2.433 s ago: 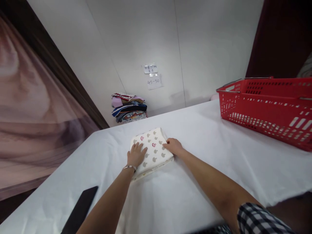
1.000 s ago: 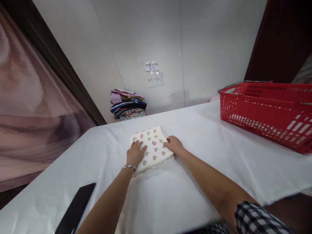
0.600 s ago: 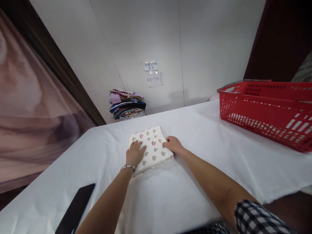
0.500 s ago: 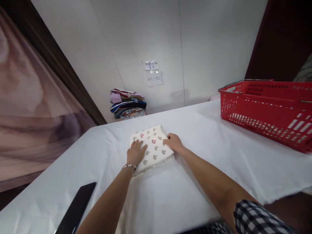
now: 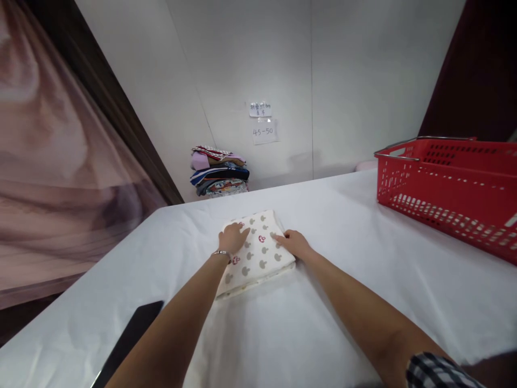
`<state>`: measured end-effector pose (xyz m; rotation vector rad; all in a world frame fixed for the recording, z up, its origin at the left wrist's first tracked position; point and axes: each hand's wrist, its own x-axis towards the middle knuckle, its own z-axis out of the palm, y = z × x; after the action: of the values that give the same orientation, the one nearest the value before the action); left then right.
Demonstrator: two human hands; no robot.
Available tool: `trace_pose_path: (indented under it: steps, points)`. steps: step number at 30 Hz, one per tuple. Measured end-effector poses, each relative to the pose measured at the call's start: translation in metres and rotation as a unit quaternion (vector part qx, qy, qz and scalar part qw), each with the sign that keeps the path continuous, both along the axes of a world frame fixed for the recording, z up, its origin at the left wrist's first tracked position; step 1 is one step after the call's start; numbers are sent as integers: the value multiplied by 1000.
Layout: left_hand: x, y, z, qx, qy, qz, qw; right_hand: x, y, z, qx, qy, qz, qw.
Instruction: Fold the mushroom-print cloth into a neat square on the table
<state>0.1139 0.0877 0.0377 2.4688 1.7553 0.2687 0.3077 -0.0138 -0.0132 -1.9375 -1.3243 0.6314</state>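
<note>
A white folded cloth (image 5: 258,256) with grey and red printed shapes lies flat in the middle of the table, its layered near edge facing me. My left hand (image 5: 234,238) rests on its left side, fingers stretched out over the top and thumb apart. At the right edge of the cloth is my right hand (image 5: 296,244), with its fingers extended onto the upper surface. Neither hand lifts the cloth. Whether it is a garment or a plain piece of fabric I cannot tell.
A red plastic basket (image 5: 448,188) with metal handles stands on the white-covered table (image 5: 343,215) at right. Stacked clothes (image 5: 220,170) sit beyond the far edge, by a wall with paper signs (image 5: 264,132). A dark flat object (image 5: 131,334) lies at left, partly behind my left forearm.
My left hand has moved farther up the cloth, uncovering a red print. My right hand's grip at the edge has loosened, with fingers now extended on top. The view has shifted slightly left.
</note>
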Motion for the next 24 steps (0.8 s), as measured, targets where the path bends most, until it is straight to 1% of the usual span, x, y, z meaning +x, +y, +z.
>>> trace_pose_path:
  steps: [3, 6, 11, 15, 19, 24]
  points:
    - [15, 12, -3, 28, 4, -23, 999, 0, 0, 1, 0, -14, 1, 1000]
    - [28, 24, -9, 39, 6, -39, 998, 0, 0, 0, -9, -24, -1, 1000]
    - [49, 44, -13, 37, 4, -64, 997, -3, 1, -4, -2, -71, -8, 997]
    - [63, 59, -14, 36, 4, -75, 997, -5, 1, -4, -7, -90, -5, 996]
    - [68, 71, -20, 51, -13, -66, 996, -5, 2, -5, -2, -92, -6, 996]
    - [66, 73, -35, 52, -36, -39, 997, -5, 4, -5, -12, -103, -10, 995]
